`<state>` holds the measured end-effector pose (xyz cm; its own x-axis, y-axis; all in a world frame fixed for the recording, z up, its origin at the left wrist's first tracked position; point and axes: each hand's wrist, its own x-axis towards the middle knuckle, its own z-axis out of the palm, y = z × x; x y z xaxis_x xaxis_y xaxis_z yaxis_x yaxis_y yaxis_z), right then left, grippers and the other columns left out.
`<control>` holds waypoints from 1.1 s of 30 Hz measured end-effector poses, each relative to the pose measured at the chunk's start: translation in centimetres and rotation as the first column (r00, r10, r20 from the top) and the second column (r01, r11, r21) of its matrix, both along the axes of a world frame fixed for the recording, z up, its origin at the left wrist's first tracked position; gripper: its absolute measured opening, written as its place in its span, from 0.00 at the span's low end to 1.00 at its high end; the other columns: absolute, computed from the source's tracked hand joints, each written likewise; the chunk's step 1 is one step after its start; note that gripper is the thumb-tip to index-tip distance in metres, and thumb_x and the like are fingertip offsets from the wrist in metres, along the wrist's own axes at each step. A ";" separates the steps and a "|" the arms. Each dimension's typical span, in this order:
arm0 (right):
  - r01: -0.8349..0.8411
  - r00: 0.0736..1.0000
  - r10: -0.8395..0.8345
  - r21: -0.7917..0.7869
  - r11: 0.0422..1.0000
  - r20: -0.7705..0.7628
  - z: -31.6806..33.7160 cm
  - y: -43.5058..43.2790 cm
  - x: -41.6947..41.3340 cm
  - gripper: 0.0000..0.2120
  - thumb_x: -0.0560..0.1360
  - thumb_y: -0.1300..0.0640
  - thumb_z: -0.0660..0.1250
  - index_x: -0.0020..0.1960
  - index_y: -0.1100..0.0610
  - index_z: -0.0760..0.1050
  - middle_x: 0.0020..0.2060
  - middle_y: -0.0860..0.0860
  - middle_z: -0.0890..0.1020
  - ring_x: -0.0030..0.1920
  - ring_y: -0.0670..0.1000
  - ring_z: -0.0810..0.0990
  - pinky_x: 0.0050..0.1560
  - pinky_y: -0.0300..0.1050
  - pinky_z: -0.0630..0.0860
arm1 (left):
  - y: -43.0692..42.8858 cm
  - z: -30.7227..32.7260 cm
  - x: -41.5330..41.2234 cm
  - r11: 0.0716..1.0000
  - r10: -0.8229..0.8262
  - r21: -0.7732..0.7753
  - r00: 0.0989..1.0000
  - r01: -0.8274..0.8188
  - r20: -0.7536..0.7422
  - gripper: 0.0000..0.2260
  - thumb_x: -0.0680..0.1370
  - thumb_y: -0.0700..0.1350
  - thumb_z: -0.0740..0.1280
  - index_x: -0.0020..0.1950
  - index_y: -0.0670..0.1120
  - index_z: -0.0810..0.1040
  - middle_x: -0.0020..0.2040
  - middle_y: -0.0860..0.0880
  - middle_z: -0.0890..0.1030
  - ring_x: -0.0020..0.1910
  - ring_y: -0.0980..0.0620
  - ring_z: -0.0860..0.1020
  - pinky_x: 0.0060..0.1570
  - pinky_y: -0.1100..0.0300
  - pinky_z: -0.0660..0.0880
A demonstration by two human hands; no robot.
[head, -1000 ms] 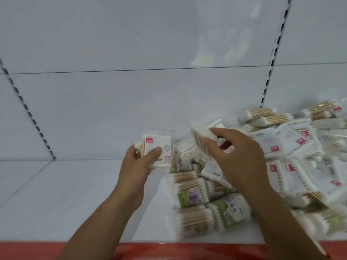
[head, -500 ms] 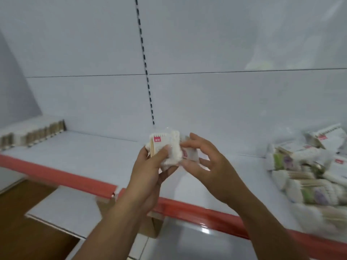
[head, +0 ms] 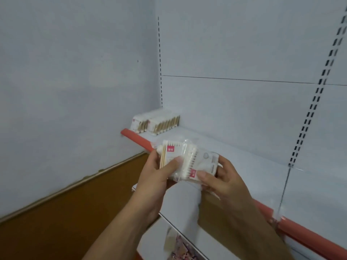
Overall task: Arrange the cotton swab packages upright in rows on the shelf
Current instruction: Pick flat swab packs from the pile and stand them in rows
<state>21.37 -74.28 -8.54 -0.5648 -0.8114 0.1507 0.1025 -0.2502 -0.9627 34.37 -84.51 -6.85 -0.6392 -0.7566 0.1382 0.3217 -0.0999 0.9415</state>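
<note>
While the white shelf [head: 234, 158] is running from centre left down to the lower right behind its red edge strip [head: 300, 231], what's actually sitting on it? (dustbunny)

Rows of cotton swab packages [head: 161, 123] are standing upright at its far end, just left of centre, tucked against the back panel [head: 244, 53]. (shelfie)

And the hands? (dustbunny)

Both are hovering mid-frame, in front of the strip. The left hand [head: 157, 179] is gripping a small stack of packages [head: 171, 153], with the thumb curling over the front and the fingers wrapping behind. Can't tell how many are in it. The right hand [head: 225, 182] is pinching one more package [head: 205, 163], thumb pressing on its near edge, fingers curling round the far side. That one is tilting and touching the stack. (shelfie)

Anything smaller? (dustbunny)

Pink labels [head: 170, 148] are showing on the held packs, but the print's too blurry to read. (shelfie)
</note>
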 end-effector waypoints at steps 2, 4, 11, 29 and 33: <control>-0.008 0.999 0.007 0.037 0.999 0.045 -1.0 -2.8 0.0 0.31 0.63 0.57 0.76 0.64 0.53 0.73 0.50 0.50 0.86 0.50 0.52 0.85 0.47 0.45 0.80 | -2.7 -1.1 1.3 0.999 0.049 0.014 0.998 -0.050 0.025 0.20 0.76 0.42 0.69 0.67 0.50 0.74 0.58 0.48 0.85 0.56 0.46 0.84 0.57 0.47 0.80; 0.004 0.994 -0.010 0.056 0.998 0.110 -2.4 -5.9 0.0 0.31 0.62 0.56 0.80 0.63 0.54 0.74 0.50 0.50 0.86 0.51 0.52 0.85 0.49 0.47 0.77 | -5.9 -2.1 2.3 0.996 0.084 0.020 0.995 -0.085 0.058 0.20 0.76 0.42 0.69 0.68 0.50 0.74 0.57 0.48 0.85 0.55 0.46 0.84 0.58 0.46 0.79; 0.157 0.944 -0.134 -0.053 0.986 0.302 -3.9 -18.1 -1.5 0.33 0.61 0.61 0.75 0.65 0.56 0.72 0.54 0.53 0.84 0.51 0.54 0.85 0.43 0.45 0.81 | -19.9 -3.6 1.3 0.982 0.183 0.023 0.975 -0.187 0.123 0.18 0.77 0.41 0.69 0.66 0.51 0.75 0.55 0.49 0.85 0.50 0.50 0.85 0.41 0.57 0.82; 0.531 0.840 -0.502 0.116 0.839 -0.207 -4.4 -36.1 -4.4 0.11 0.73 0.61 0.72 0.51 0.49 0.76 0.47 0.45 0.85 0.46 0.45 0.85 0.50 0.49 0.82 | -43.6 0.6 -6.8 0.992 -0.103 -0.076 0.995 0.103 0.005 0.23 0.70 0.41 0.70 0.65 0.43 0.75 0.56 0.44 0.85 0.51 0.47 0.84 0.43 0.59 0.82; 0.626 0.765 -0.557 0.171 0.760 -0.324 -3.9 -37.2 -3.6 0.08 0.72 0.60 0.73 0.48 0.51 0.76 0.43 0.44 0.85 0.45 0.46 0.84 0.53 0.55 0.80 | -46.1 2.0 -8.8 0.964 -0.247 -0.105 0.969 0.245 -0.006 0.22 0.70 0.42 0.70 0.64 0.43 0.76 0.55 0.44 0.85 0.54 0.44 0.84 0.48 0.55 0.83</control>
